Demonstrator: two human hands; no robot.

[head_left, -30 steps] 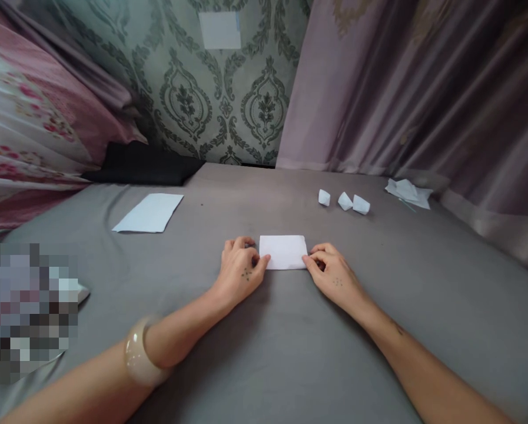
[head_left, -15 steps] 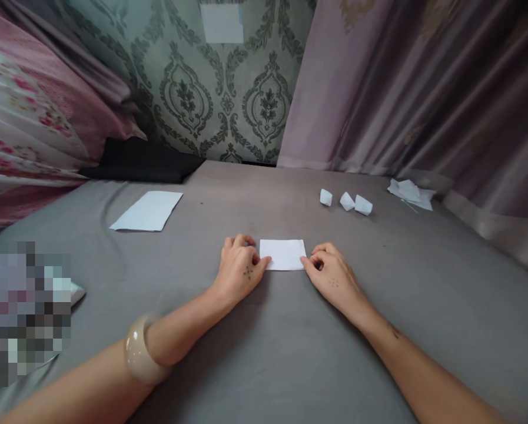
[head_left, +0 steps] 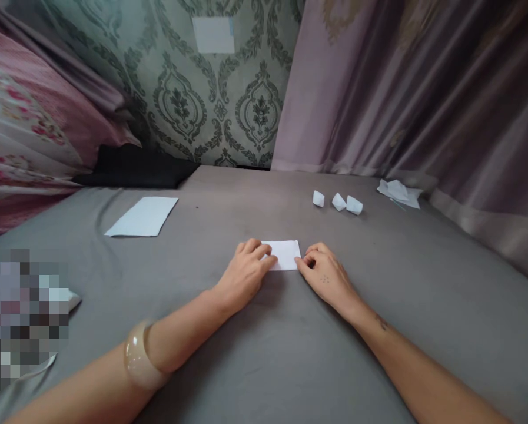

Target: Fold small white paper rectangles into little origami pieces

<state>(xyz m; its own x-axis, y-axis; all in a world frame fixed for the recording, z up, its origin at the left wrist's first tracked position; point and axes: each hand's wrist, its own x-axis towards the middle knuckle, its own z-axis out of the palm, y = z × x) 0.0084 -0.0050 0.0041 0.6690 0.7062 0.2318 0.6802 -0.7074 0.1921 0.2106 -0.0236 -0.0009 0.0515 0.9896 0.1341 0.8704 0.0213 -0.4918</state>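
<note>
The left grip [head_left: 243, 277] lies open on the white paper [head_left: 286, 255], atop the grey bed sheet [head_left: 264, 365]. The right grip [head_left: 325, 274] curls at the paper's edge; whether it pinches, I cannot tell.

Soft, fairly dim light with no visible source leaves a faint shadow under the left hand [head_left: 242, 277] on the grey bedsheet [head_left: 290, 365], wide-angle distortion bends the damask wallpaper [head_left: 215, 100] and curtain [head_left: 378, 88], and a pixelated patch [head_left: 20, 324] obscures the lower-left corner.
</note>
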